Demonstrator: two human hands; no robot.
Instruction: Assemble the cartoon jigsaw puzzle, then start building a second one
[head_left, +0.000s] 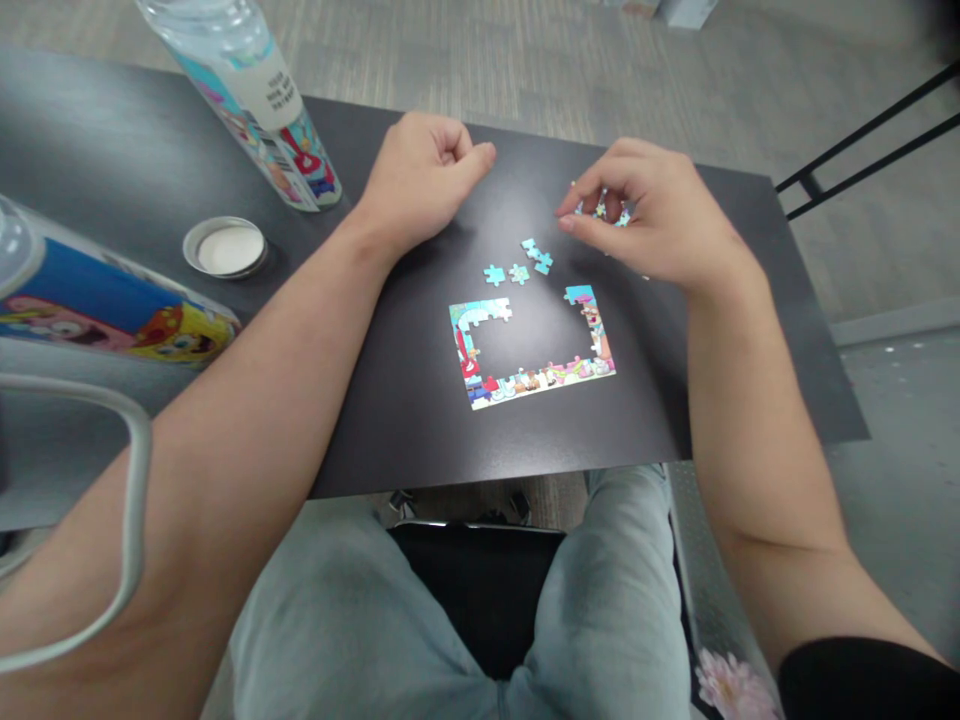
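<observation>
A jigsaw puzzle frame (544, 377) lies flat on the dark table, its middle bare and its far side open between two short stretches. Beyond that opening are a few loose blue puzzle pieces, including a single piece (494, 275) and a joined pair (537, 256). My left hand (427, 180) rests on the table, curled into a loose fist with nothing visible in it. To the right, my right hand (634, 205) hovers over more puzzle pieces (601, 210), partly hidden by its fingers. Its thumb and forefinger are pinched together; whatever lies between them is too small to make out.
A clear-topped bottle with a cartoon label (262, 120) stands at the far left. Nearer, another cartoon-printed container (112, 300) lies beyond my left forearm. A round metal lid (225, 248) sits between them. A grey cable (135, 500) loops at lower left.
</observation>
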